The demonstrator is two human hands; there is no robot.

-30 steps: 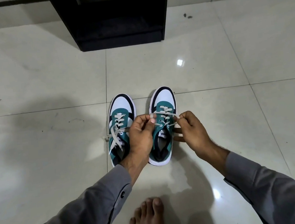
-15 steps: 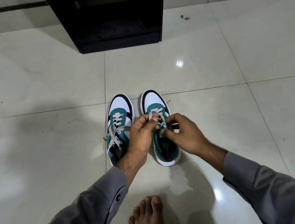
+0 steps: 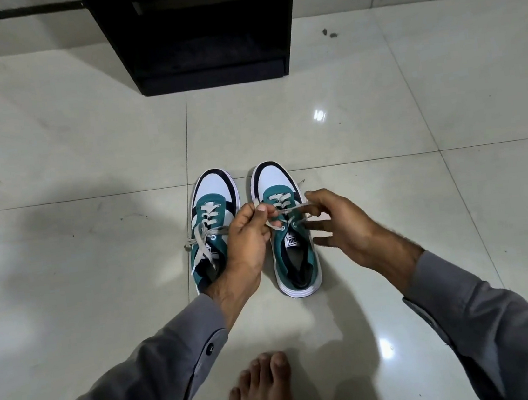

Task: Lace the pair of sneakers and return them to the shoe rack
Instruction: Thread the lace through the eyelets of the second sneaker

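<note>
Here, two teal, white and navy sneakers stand side by side on the tiled floor [image 3: 380, 125], toes pointing toward the black shoe rack [image 3: 202, 31] at the top of the view, well apart from it. The left sneaker [image 3: 212, 226] is laced through most of its eyelets; its lace ends lie loose, crossing over the tongue and trailing off the outer side onto the tile. The right sneaker [image 3: 289, 240] is laced through its forward eyelets only; the two eyelets nearest the collar are visibly empty, and the tongue with its white label is exposed. The left hand [image 3: 247, 238] is positioned over the gap between the two sneakers, covering the inner rear portion of the left sneaker; its thumb and forefinger are pressed together, pinching one end of the pale lace [image 3: 287, 211] of the right sneaker. That lace runs across the tongue toward the right hand [image 3: 342, 223], which hovers over the outer side of the right sneaker. The right hand's fingers are loosely spread and curled; the lace passes at its thumb and forefinger, but a firm pinch cannot be confirmed. Both forearms wear grey sleeves. A bare foot [image 3: 262, 389] rests on the floor near the bottom edge, behind the sneakers.
</note>
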